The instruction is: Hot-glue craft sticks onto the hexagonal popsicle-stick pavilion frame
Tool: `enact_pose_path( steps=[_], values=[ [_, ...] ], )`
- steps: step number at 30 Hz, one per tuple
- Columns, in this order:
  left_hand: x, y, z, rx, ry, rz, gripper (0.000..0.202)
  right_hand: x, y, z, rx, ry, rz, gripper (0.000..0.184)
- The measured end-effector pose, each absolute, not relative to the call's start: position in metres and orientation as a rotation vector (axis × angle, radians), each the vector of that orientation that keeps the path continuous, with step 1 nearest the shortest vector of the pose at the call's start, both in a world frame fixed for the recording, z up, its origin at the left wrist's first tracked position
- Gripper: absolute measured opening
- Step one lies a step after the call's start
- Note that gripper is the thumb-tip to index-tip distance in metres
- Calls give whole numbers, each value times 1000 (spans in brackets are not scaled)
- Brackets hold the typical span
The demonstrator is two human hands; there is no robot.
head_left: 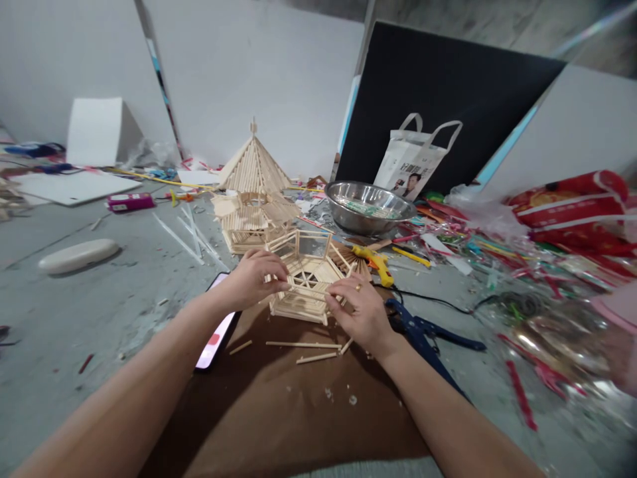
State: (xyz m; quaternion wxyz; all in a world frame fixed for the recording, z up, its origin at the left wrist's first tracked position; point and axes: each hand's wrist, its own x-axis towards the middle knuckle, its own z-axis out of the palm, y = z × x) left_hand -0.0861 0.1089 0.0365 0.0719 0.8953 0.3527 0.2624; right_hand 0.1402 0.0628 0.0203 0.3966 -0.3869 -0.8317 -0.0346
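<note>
A six-sided model frame of thin wooden sticks stands on brown paper, with slim posts and rails along its back. My left hand is at its left front, fingertips pinched on one end of a thin wooden stick. At the right front, my right hand, with a ring on one finger, pinches the other end of that stick. The stick lies level across the front of the frame; whether it touches the posts I cannot tell. Several loose wooden sticks lie in front of the model.
Behind stands a roofed stick pavilion. A yellow glue gun and blue-handled cutters lie to the right. A phone is by my left forearm. Farther back are a metal bowl, a white bag and scattered scraps.
</note>
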Motion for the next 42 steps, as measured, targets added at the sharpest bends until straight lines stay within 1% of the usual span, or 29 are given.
enact_pose_path(
  steps=[5,9,19,30,42],
  values=[
    [-86,106,42,2777,1100,740,18,139,61,19,-1033,-2047,16,9],
    [-86,104,44,2829,1084,731,18,137,60,19,-1032,-2038,46,6],
    [-87,105,44,2766,1104,737,12,137,61,16,-1025,-2062,-22,4],
    [-87,105,43,2719,1143,656,15,136,55,27,-1053,-2211,-168,7],
    [-87,102,49,2751,1171,575,18,135,57,24,-1072,-2221,-95,12]
  ],
)
